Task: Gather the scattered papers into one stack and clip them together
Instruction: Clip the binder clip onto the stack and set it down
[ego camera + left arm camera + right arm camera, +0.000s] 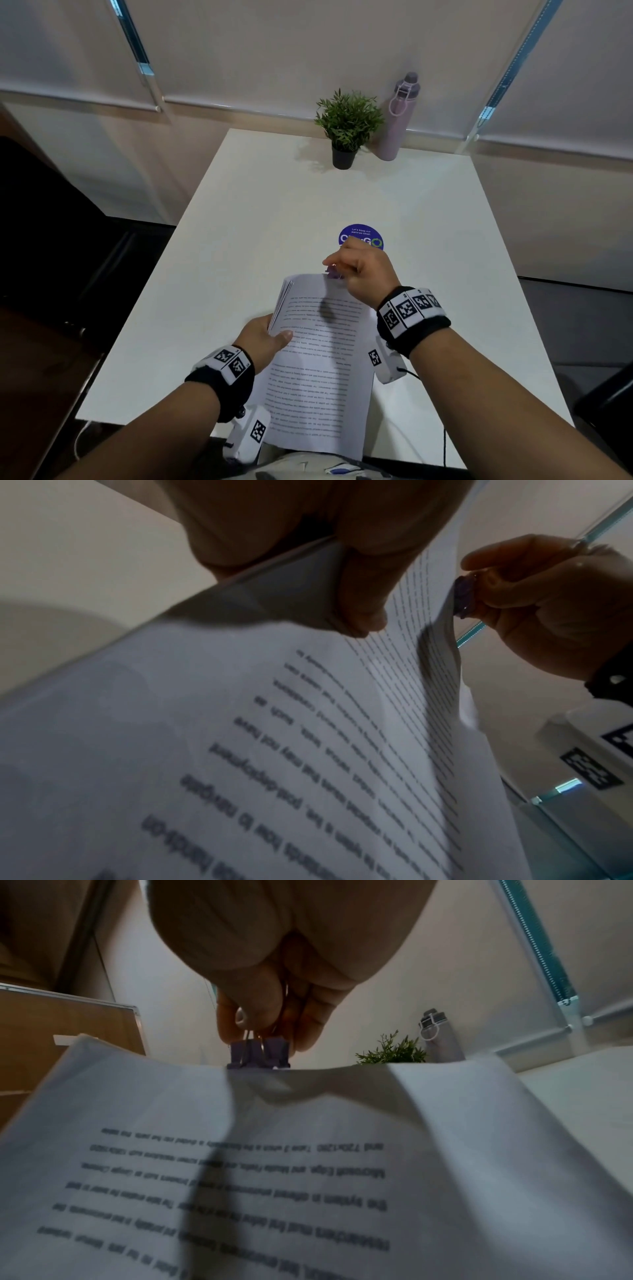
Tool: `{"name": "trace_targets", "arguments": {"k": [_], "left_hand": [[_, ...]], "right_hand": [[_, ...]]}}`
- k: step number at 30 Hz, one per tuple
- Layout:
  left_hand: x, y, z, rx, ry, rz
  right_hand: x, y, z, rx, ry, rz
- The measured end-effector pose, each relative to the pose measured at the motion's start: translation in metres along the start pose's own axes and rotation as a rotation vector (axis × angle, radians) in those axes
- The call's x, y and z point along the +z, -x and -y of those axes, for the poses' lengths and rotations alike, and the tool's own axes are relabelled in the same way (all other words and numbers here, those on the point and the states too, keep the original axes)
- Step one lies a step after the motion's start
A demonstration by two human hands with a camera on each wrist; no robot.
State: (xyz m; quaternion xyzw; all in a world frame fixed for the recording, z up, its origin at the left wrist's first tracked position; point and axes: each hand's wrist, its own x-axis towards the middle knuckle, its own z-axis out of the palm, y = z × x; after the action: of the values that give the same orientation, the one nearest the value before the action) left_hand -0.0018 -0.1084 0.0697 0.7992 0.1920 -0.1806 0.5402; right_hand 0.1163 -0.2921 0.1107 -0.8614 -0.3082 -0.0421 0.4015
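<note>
A stack of printed papers (322, 359) is held lifted over the near part of the white table (274, 212). My left hand (269, 341) grips its left edge, thumb on top (363, 599) and fingers under the sheets. A purple binder clip (333, 273) sits at the far top edge of the stack (308, 1164). My right hand (359, 270) pinches the clip's wire handles (260, 1053). In the left wrist view the clip (463, 596) meets the paper edge (441, 631). Whether its jaws are over the sheets I cannot tell.
A small potted plant (346, 130) and a pink water bottle (399, 116) stand at the table's far edge. A round blue sticker (359, 234) lies on the table just beyond my right hand. Dark chairs flank the table on both sides.
</note>
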Motion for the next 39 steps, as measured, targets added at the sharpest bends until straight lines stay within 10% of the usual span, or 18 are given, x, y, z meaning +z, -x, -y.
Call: {"name": "trace_targets", "arguments": {"k": [9,19,24,29,33,39], "left_hand": [[-0.001,0.000,-0.004,-0.001,0.057,-0.034],[-0.004,-0.009,-0.015,0.027,0.090,-0.078],[-0.002,-0.007,-0.017,0.046,0.067,-0.071],[0.002,-0.004,-0.021,0.087,0.044,-0.074],[-0.011,-0.007,-0.023,0.077,0.124,-0.109],[-0.035,-0.025,-0.033,0.071,0.414,-0.261]], "right_hand": [[0.003,0.005,0.001,0.196,-0.021,0.085],[0.040,0.059,0.008,-0.184,0.376,-0.097],[0.018,0.038,0.013,-0.023,0.359,-0.154],[-0.005,0.015,0.017,0.115,0.318,0.082],[-0.007,0.016,0.009,0.281,0.366,-0.078],[0.014,0.055,-0.001,0.652,-0.449,0.020]]}}
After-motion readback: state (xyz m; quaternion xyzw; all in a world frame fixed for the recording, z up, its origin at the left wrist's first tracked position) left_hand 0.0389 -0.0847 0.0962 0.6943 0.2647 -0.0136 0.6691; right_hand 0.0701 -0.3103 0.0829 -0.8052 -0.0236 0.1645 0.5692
